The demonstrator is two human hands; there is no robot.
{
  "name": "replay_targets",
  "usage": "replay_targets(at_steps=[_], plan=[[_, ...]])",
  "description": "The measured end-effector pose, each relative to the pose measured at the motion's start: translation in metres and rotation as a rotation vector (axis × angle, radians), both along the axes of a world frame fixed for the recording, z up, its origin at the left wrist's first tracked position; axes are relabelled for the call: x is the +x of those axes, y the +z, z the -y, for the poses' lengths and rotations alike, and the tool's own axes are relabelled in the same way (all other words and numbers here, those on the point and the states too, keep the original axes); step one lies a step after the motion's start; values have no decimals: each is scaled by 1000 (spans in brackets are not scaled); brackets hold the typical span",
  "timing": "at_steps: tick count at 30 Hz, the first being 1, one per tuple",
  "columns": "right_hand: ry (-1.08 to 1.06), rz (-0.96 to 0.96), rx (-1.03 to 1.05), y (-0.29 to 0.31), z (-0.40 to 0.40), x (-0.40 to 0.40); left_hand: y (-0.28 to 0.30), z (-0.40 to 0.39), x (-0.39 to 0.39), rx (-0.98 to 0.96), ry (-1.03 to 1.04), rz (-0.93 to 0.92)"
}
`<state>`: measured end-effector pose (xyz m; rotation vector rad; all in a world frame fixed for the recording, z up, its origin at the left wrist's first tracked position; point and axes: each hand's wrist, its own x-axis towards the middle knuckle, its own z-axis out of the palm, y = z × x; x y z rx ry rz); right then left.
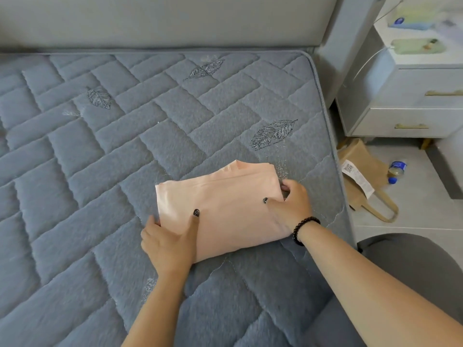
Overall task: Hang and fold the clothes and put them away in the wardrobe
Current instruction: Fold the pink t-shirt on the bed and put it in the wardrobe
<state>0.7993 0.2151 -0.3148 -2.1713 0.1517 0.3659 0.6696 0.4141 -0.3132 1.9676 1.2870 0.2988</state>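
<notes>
A folded pale pink garment (pixel 225 204) lies on the blue-grey quilted bed (pixel 112 146), near its right edge. My left hand (pixel 167 244) grips the garment's near-left corner, thumb on top and fingers tucked under the edge. My right hand (pixel 292 204), with a dark bead bracelet at the wrist, holds the right side of the garment, thumb on top and fingers curled round the far right edge. The wardrobe is not in view.
A grey headboard (pixel 162 21) runs along the back. Right of the bed stands a white bedside cabinet (pixel 411 101) with two drawers. On the floor lie a brown paper bag (pixel 363 169) and a small blue-capped bottle (pixel 397 169). A grey rounded seat (pixel 411 261) sits at lower right.
</notes>
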Motion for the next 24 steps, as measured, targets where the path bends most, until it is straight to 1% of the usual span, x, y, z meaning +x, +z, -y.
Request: replay_targets(at_steps=[3, 7, 9, 10, 13, 15, 17, 19, 21, 24], plan=[[-23, -146, 126, 10, 1, 7, 7, -12, -3, -275, 20, 24], [-118, -454, 377, 29, 3, -1, 16, -23, -11, -630, 30, 82], [-130, -527, 404, 39, 9, -8, 22, -20, -17, -756, -7, 67], [-119, -543, 407, 44, 12, -12, 24, -18, -19, -777, -34, 69], [-105, -523, 436, 63, 30, -26, 34, -4, -27, -786, -90, 157], [-134, -491, 478, 78, 47, -35, 42, 11, -30, -886, -134, 213], [-164, -489, 588, 95, 70, -47, 53, 31, -28, -1035, -218, 235], [-187, -458, 725, 110, 99, -60, 64, 53, -22, -1126, -324, 252], [-223, -406, 817, 123, 133, -75, 77, 78, -14, -1168, -431, 267], [-339, -350, 893, 138, 188, -104, 97, 121, -1, -1193, -583, 257]])
